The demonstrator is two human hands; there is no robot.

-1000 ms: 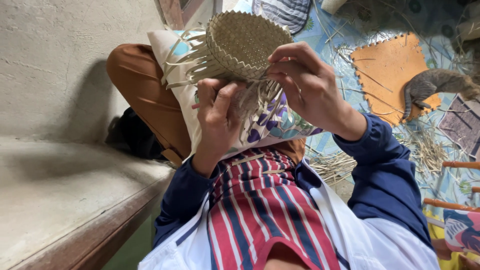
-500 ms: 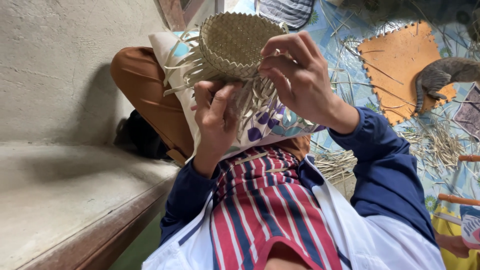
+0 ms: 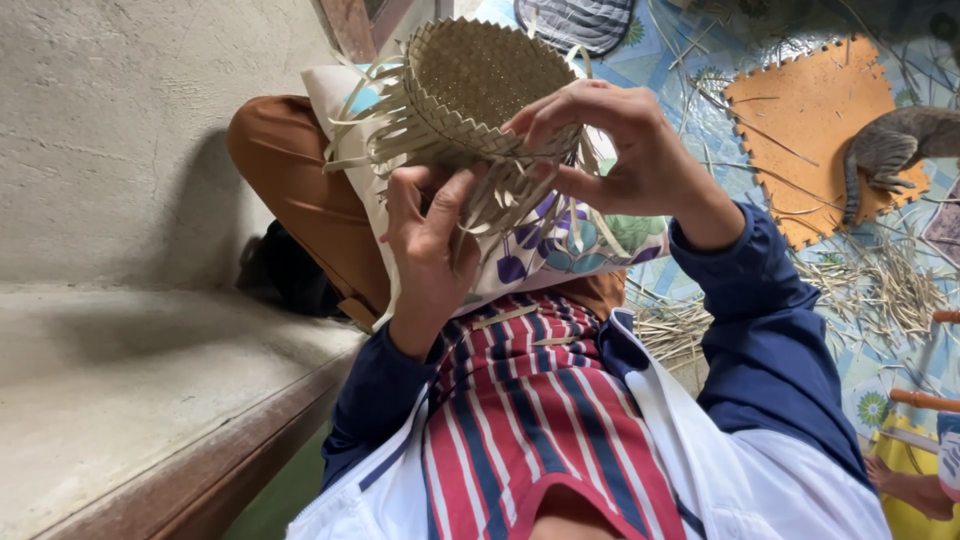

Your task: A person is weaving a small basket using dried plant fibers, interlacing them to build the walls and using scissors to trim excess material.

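Note:
A small round woven straw basket (image 3: 480,85) with loose strip ends hanging from its rim is held up in front of me, above a flowered cushion (image 3: 560,250) on my lap. My left hand (image 3: 425,250) grips it from below, fingers among the loose strips. My right hand (image 3: 620,150) pinches a strip at the rim on the basket's right side. Both arms wear dark blue sleeves.
A concrete wall and ledge (image 3: 120,380) fill the left. On the patterned floor to the right lie an orange foam mat (image 3: 810,110), a grey cat (image 3: 900,145) and scattered straw strips (image 3: 880,290). A striped cloth (image 3: 520,420) covers my front.
The basket has been lifted slightly and turned in my hands. My right fingers have shifted along the rim to another strip.

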